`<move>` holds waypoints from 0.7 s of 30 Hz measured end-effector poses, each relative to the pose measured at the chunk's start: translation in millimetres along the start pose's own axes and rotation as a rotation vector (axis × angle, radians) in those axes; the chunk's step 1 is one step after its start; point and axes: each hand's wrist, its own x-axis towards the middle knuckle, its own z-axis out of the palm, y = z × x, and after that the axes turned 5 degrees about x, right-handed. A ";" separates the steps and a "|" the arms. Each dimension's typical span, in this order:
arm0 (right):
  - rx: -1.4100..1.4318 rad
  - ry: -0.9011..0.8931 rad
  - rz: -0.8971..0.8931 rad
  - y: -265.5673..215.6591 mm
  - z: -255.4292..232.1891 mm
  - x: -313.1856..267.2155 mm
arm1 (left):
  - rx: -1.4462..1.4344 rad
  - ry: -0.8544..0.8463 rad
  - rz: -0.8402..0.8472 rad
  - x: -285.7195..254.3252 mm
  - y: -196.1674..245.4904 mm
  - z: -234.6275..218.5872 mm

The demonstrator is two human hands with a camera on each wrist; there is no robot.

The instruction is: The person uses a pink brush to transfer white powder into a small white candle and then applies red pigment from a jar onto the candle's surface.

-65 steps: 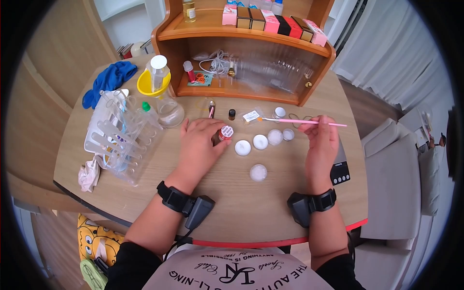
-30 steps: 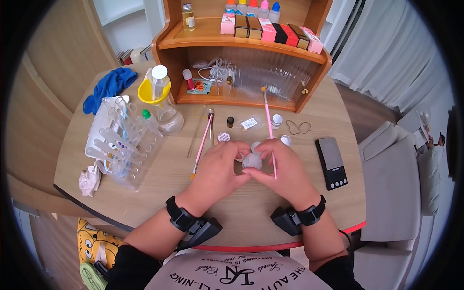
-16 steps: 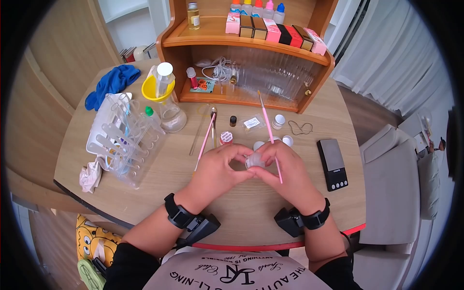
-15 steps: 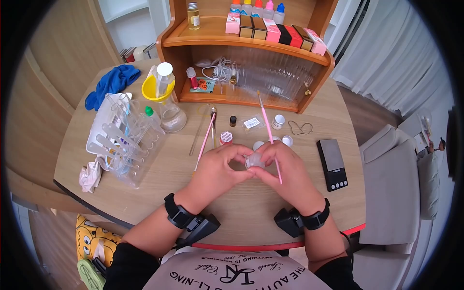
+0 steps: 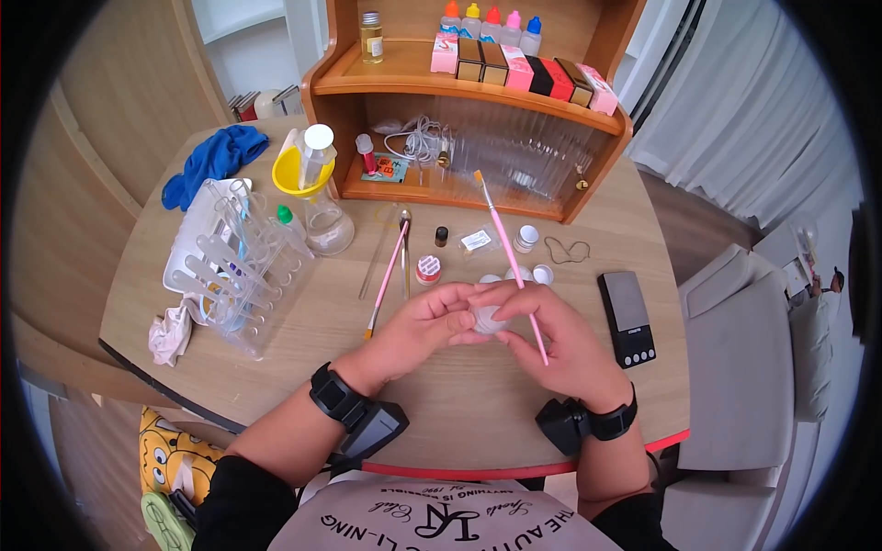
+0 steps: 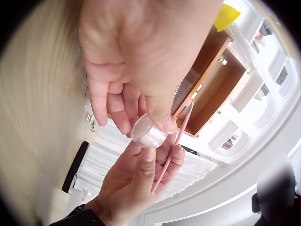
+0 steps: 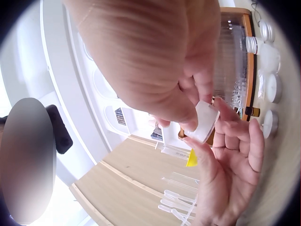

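Note:
Both hands hold a small translucent round jar (image 5: 489, 319) above the table, tilted. The left hand (image 5: 427, 329) grips its left side with thumb and fingers; the right hand (image 5: 565, 340) pinches the other side. A pink brush (image 5: 503, 234) lies across the right hand, held among its fingers, bristles upward. In the left wrist view the jar (image 6: 149, 132) sits between the thumbs and fingertips, the pink brush (image 6: 184, 123) beside it. The right wrist view shows the jar (image 7: 205, 121) from the side. What it contains I cannot tell.
A red jar (image 5: 428, 268), brushes (image 5: 390, 275) and a dark vial (image 5: 441, 236) lie beyond the hands. White jars (image 5: 543, 275) are partly hidden behind them. A black scale (image 5: 627, 317) stands right, a tube rack (image 5: 243, 275) left, a wooden shelf (image 5: 478, 83) at the back.
The right hand moved from the right side to the middle, and the left let go of the red jar. Both took hold of the translucent jar, which has since turned slightly in their fingers.

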 end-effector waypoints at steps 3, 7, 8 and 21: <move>-0.095 0.054 -0.066 -4.6 4.2 4.9 | 0.022 -0.036 0.008 1.0 -1.8 -3.2; -0.403 0.063 0.012 -0.6 -0.6 2.0 | 0.021 -0.029 0.005 -0.7 3.8 -2.1; -0.403 0.059 0.012 -0.1 -0.9 1.8 | 0.028 -0.027 -0.023 -0.4 5.3 -1.1; -0.374 0.045 0.029 -2.4 2.1 0.8 | 0.006 -0.011 -0.067 1.1 0.9 -3.9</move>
